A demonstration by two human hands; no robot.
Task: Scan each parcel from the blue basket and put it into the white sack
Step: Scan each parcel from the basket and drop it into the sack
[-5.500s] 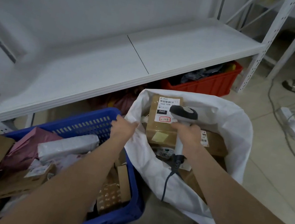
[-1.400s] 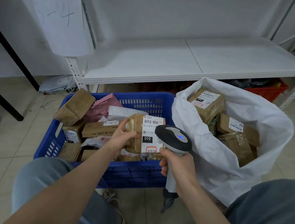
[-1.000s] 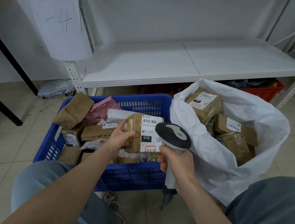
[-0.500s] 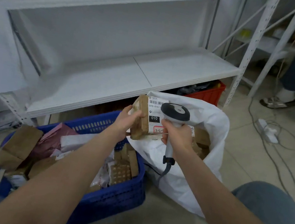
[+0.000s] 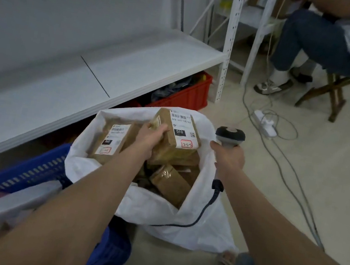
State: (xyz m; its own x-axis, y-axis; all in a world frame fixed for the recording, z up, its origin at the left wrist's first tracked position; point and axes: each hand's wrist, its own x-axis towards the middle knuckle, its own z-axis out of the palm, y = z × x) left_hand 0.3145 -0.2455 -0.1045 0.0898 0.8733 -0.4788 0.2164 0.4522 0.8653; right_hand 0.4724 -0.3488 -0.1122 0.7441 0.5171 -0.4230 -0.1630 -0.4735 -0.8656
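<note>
Parcel [image 5: 177, 137] at the white sack's [image 5: 199, 225] mouth.
Left hand [image 5: 149, 137] fingers [image 5: 160, 129] curl round it, tips hidden; right hand [image 5: 229, 158] grips the scanner [image 5: 230, 135]. Blue basket [image 5: 28, 173] cut off behind the forearm; pale floor [image 5: 335, 184].

Worn on the head, our single wide-angle camera looks forward and steeply down, close over the open white sack [image 5: 216, 235] at centre frame. Our forearms [image 5: 87, 198] reach in from the bottom edge. The blue basket [image 5: 41, 169] sits at lower left, the white shelf [image 5: 146, 62] runs along the left, a seated person [image 5: 321, 41] occupies the upper right.
</note>
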